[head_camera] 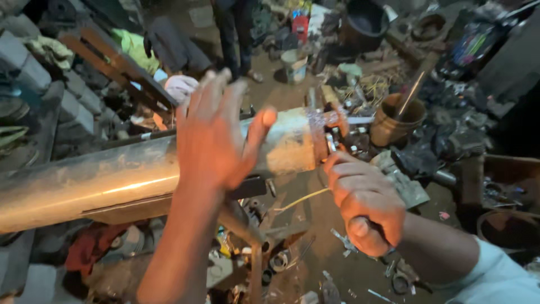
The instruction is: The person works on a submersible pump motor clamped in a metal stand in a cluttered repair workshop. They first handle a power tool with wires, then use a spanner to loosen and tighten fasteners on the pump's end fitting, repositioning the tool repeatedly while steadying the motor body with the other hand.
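A long metal cylinder (pixel 84 180) lies across the view from lower left to centre, its right end carrying a rusty collar (pixel 319 138) with bolts. My left hand (pixel 216 132) is spread flat over the cylinder near that end, fingers apart, holding nothing. My right hand (pixel 363 200) is closed into a fist just below and right of the collar, gripping something; what it grips is mostly hidden. A thin yellowish wire (pixel 301 200) runs from that fist toward the left.
A brown bucket (pixel 394 121) with a rod in it stands to the right of the cylinder's end. A white bucket (pixel 294 65) and a person's legs (pixel 236 39) are at the back. Metal scrap and parts cover the dirt floor (pixel 332 264). Grey blocks (pixel 34 67) stack at left.
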